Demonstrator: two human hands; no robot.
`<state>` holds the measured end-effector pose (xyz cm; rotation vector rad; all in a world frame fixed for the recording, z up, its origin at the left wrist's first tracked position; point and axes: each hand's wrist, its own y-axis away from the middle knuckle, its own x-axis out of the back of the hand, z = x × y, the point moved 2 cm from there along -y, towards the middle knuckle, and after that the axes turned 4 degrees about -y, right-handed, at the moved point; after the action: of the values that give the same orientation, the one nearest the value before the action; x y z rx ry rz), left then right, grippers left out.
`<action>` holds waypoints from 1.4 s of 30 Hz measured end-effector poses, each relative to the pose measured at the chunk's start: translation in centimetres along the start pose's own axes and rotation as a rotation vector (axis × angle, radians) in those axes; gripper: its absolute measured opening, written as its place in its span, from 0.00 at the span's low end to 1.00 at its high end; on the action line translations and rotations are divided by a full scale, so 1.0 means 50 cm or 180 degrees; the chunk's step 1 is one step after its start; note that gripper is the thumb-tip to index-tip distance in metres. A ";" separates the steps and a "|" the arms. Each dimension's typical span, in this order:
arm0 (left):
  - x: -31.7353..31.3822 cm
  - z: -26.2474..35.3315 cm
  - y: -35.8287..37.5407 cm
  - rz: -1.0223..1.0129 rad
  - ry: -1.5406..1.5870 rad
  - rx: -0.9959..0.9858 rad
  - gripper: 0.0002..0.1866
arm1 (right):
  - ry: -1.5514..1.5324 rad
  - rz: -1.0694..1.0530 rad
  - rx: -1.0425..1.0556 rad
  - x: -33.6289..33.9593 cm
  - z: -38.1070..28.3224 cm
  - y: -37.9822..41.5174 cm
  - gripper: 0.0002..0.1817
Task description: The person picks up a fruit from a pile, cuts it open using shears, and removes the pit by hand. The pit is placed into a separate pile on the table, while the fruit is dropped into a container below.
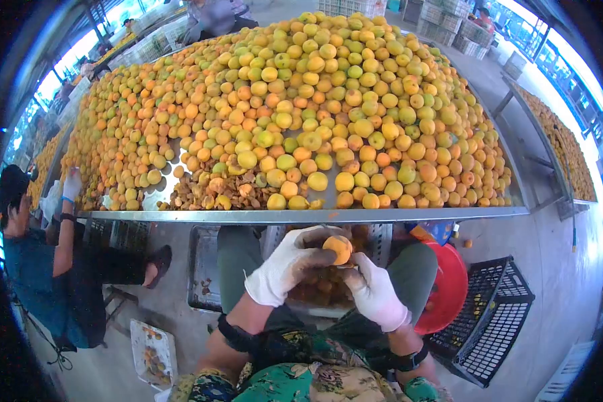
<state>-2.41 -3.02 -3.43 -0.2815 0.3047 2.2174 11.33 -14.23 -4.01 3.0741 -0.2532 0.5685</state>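
My left hand (285, 266), in a white glove with dirty fingertips, is closed around an orange-yellow apricot (339, 249) above my lap. My right hand (376, 295), also gloved in white, is closed just below and beside the fruit. Its fingertips are pinched near the apricot's lower side; what they hold, if anything, is too small to make out. Right in front of both hands runs the metal edge of a table (328, 216) heaped with apricots (315, 87). A pile of brownish fruit scraps (214, 191) lies near that edge.
Below my hands, between my knees, is a container (328, 311) with fruit pieces. A red basin (449, 288) and black crate (482, 328) stand to my right. A metal tray (204, 268) and white bin (141, 348) are leftward, near a seated co-worker (47, 268).
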 end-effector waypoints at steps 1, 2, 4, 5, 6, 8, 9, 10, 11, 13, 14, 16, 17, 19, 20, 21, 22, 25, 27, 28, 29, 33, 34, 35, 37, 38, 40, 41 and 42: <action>0.008 0.003 -0.004 -0.0120 -0.0476 -0.0008 0.19 | -0.0052 -0.0192 -0.0033 0.005 0.008 0.000 0.13; 0.009 0.002 -0.006 -0.0245 -0.0954 -0.0016 0.18 | -0.0103 -0.0380 -0.0065 0.008 0.017 0.001 0.13; -0.004 -0.003 -0.007 -0.0201 -0.0843 0.0116 0.19 | -0.0299 -0.0363 -0.0060 0.001 0.046 0.005 0.14; -0.020 -0.010 -0.009 -0.0019 -0.0303 0.0134 0.20 | -0.0785 -0.0187 -0.0141 -0.004 0.062 0.004 0.15; -0.038 -0.019 -0.011 0.0153 0.0238 0.0141 0.22 | -0.1262 -0.0008 -0.0213 -0.006 0.069 0.004 0.17; -0.081 -0.042 -0.010 0.0224 0.1283 -0.0171 0.28 | -0.1668 0.0261 -0.0419 -0.027 0.053 0.005 0.18; -0.090 -0.057 -0.008 0.0368 0.1424 -0.0082 0.31 | -0.2101 0.0516 -0.0666 -0.032 0.051 0.006 0.19; -0.093 -0.068 -0.007 0.0524 0.1573 0.0013 0.33 | -0.2092 0.0520 -0.0656 -0.030 0.055 0.005 0.19; -0.089 -0.069 -0.008 0.0523 0.1579 0.0000 0.33 | -0.1743 0.0536 -0.0344 -0.026 0.058 0.003 0.20; -0.073 -0.063 -0.004 0.0230 0.1300 -0.0018 0.28 | -0.1390 0.0529 -0.0019 -0.007 0.061 0.001 0.20; -0.058 -0.053 -0.004 0.0238 0.1303 -0.0022 0.28 | -0.1230 0.0136 -0.0042 0.012 0.062 0.004 0.20; -0.029 -0.026 -0.007 -0.0333 -0.0011 -0.0011 0.27 | -0.1073 -0.0288 -0.0094 0.038 0.055 0.012 0.21; -0.024 -0.005 -0.007 -0.0393 -0.0506 -0.0151 0.25 | -0.0727 -0.0458 -0.0212 0.047 0.047 0.012 0.22; -0.009 0.008 -0.012 -0.0540 -0.0701 -0.0121 0.25 | -0.0213 -0.0740 -0.0398 0.059 0.040 0.010 0.23; -0.008 0.008 -0.013 -0.0713 -0.0900 -0.0096 0.25 | -0.0216 -0.0745 -0.0400 0.055 0.046 0.012 0.23; -0.005 -0.008 -0.017 -0.0537 -0.0881 -0.0142 0.23 | -0.0461 -0.0612 -0.0293 0.049 0.055 0.014 0.23; -0.019 -0.019 -0.014 -0.0544 -0.0891 -0.0143 0.23 | -0.0706 -0.0470 -0.0180 0.043 0.062 0.014 0.23; -0.076 -0.053 0.000 0.0307 0.1823 0.0016 0.21 | -0.0833 0.0048 0.0014 0.014 0.060 0.008 0.24; -0.073 -0.061 0.002 0.0266 0.1755 -0.0079 0.22 | -0.0755 -0.0007 0.0005 0.016 0.059 0.008 0.23; -0.074 -0.060 0.004 0.0230 0.1705 -0.0164 0.23 | -0.0670 -0.0068 -0.0024 0.018 0.060 0.012 0.23; -0.067 -0.051 0.006 0.0067 0.1490 -0.0088 0.24 | -0.0668 -0.0075 -0.0043 0.027 0.057 0.016 0.23; -0.033 -0.013 0.007 0.0163 -0.0448 -0.0192 0.21 | -0.0101 -0.0559 -0.0014 0.058 0.032 0.009 0.17; -0.026 0.006 0.009 0.0166 -0.0449 -0.0181 0.21 | 0.0090 -0.0569 0.0162 0.063 0.025 0.009 0.16; -0.021 0.019 0.012 0.0052 -0.0872 0.0061 0.21 | 0.0198 -0.0810 -0.0028 0.071 0.016 0.007 0.15; -0.015 0.028 0.004 -0.0102 -0.1300 0.0274 0.21 | 0.0283 -0.0864 0.0017 0.076 0.018 0.003 0.16; -0.015 0.026 0.003 -0.0103 -0.1283 0.0277 0.21 | 0.0367 -0.0918 0.0093 0.078 0.016 -0.001 0.16; -0.011 0.028 0.001 -0.0090 -0.1403 0.0228 0.21 | 0.0470 -0.0965 -0.0035 0.086 0.005 -0.007 0.16; -0.006 0.006 -0.003 -0.0073 -0.1087 0.0048 0.22 | 0.0625 -0.0919 0.0125 0.093 0.021 -0.012 0.17; -0.016 0.007 0.001 -0.0078 -0.1101 0.0023 0.22 | 0.0787 -0.0867 0.0286 0.097 0.024 -0.017 0.18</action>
<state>-1.98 -3.52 -2.83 0.1032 0.1191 2.1928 16.34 -14.20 -3.40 3.0020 0.1949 0.9518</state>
